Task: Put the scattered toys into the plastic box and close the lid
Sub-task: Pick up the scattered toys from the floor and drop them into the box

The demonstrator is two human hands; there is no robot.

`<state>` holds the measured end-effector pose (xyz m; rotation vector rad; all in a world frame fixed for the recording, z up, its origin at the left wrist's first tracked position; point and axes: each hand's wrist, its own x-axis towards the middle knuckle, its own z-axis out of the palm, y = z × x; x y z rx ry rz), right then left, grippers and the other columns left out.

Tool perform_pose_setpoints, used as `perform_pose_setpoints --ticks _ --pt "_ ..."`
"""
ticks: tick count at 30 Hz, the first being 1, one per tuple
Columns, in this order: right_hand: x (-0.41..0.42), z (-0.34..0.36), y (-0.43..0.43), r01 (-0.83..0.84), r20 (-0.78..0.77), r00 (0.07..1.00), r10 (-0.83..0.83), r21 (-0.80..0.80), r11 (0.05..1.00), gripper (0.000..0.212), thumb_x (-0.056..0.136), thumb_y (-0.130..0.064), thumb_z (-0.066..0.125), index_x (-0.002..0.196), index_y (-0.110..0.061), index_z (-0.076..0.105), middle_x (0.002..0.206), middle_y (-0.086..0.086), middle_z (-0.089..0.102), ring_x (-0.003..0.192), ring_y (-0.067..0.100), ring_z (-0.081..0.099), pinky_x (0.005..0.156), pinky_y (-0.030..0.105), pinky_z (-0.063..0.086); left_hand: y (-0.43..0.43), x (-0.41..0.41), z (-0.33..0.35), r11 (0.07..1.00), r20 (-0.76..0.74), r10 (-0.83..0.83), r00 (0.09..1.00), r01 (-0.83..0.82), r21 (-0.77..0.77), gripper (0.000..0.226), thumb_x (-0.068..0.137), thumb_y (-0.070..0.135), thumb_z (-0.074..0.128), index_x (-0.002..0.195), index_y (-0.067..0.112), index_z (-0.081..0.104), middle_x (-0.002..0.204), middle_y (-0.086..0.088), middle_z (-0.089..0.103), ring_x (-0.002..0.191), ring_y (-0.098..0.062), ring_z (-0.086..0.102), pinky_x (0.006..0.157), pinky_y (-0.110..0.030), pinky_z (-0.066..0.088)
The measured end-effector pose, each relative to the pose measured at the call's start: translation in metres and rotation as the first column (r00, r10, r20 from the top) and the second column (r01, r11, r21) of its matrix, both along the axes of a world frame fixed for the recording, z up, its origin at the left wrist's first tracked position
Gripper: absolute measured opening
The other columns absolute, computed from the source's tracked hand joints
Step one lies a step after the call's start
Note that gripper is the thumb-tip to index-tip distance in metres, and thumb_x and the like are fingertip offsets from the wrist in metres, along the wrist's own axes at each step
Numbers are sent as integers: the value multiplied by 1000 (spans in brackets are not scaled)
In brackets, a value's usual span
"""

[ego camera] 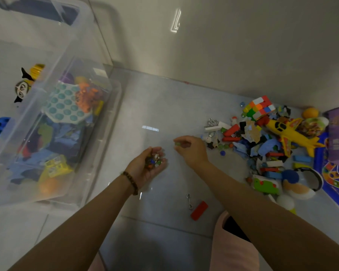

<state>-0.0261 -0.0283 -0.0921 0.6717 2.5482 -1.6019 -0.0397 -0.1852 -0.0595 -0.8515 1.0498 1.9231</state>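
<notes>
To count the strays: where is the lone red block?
In the head view, lower centre, the red block lies on the floor, right beside the metal hook.

Dim, soft view; glare on floor (150, 128); edges seemingly bowed.

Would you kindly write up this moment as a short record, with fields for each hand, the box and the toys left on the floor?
left hand: palm up, cupped, holds a heap of marbles
right hand: pinches one green marble
plastic box: open, partly filled with toys
toy pile: on the floor right of the hands, includes a yellow plane
loose pieces: red block, metal link
</notes>
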Motion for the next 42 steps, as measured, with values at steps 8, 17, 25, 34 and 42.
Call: perform_pose_setpoints --ticks 8,17,25,34,42 --pt "15 53 -15 -302 -72 953 295 -315 900 26 76 0 72 100 -9 69 94 7 71 85 7 65 82 18 53 11 5 1 995 28 -24 999 21 99 36 100 28 35 113 5 60 97 -12 69 84 -17 67 62 -25 59" --pt "63 49 76 129 103 990 -98 -364 922 16 86 -6 62 101 -13 63 96 0 65 85 9 63 67 15 55 36 10 7 994 105 -41 994 30 103 52 98 28 41 64 6 74 69 -12 71 62 -20 70 59 -28 58" --pt "114 55 99 129 271 962 -20 -389 912 14 85 -7 64 93 -18 66 97 1 69 82 8 67 64 17 54 47 32 6 981 80 -196 977 195 22 35 98 27 41 84 5 65 77 -11 68 82 -22 62 61 -29 58" --pt "138 57 98 171 266 963 -48 -464 869 10 85 -4 62 89 -12 67 83 -1 72 78 10 69 70 15 54 50 42 -1 977 93 -212 973 211 27 44 98 27 41 73 5 70 87 -14 67 87 -25 62 64 -33 58" --pt "140 32 97 -125 250 958 142 -81 989 20 75 -7 75 88 -20 66 93 -6 64 83 1 60 75 19 49 48 47 -6 969 113 -242 964 236 66 51 98 28 42 66 5 74 101 -18 64 95 -28 61 71 -39 56"
